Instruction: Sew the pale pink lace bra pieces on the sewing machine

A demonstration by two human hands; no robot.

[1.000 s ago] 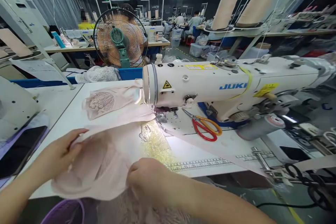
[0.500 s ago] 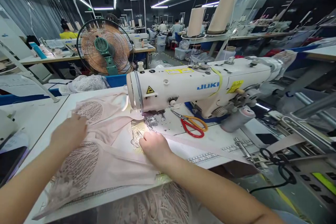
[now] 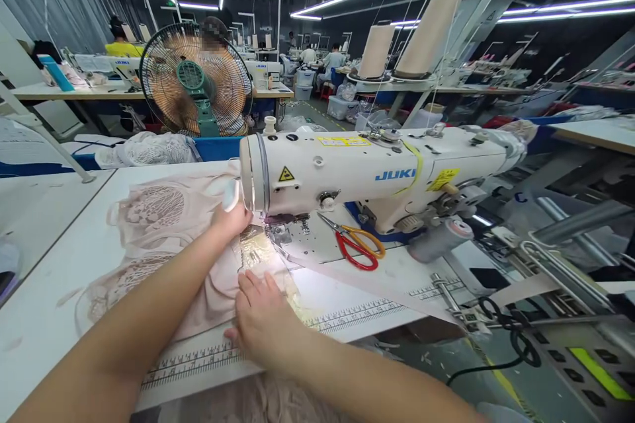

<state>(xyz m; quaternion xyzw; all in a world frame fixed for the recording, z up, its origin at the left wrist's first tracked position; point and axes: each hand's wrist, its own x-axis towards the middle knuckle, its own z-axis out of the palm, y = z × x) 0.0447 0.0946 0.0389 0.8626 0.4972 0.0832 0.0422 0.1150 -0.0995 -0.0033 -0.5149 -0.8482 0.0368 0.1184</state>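
Observation:
A pale pink bra with lace cups [image 3: 153, 208] lies spread on the white sewing table, left of the needle of a white JUKI sewing machine [image 3: 342, 165]. My left hand [image 3: 231, 219] is at the machine's head, closed on the fabric beside the needle; its fingertips are partly hidden. Flat on the cloth in front of the needle plate, my right hand [image 3: 262, 314] has its fingers apart. Between both hands shows a shiny yellowish patch [image 3: 255, 248] on the table. A pale pink strip [image 3: 367, 287] runs from the needle area towards the right edge.
Red-and-orange-handled scissors [image 3: 354, 244] lie right of the needle, near a grey thread cone [image 3: 441, 238]. A printed ruler [image 3: 357, 314] follows the front edge. A large fan [image 3: 196, 79] stands behind, beside bundled white lace [image 3: 149, 149]. Other people sit at machines farther back.
My left hand has moved right, from the lace cup to the machine's head. My right hand has come slightly nearer and its fingers have spread. The bra has shifted and bunched up leftward.

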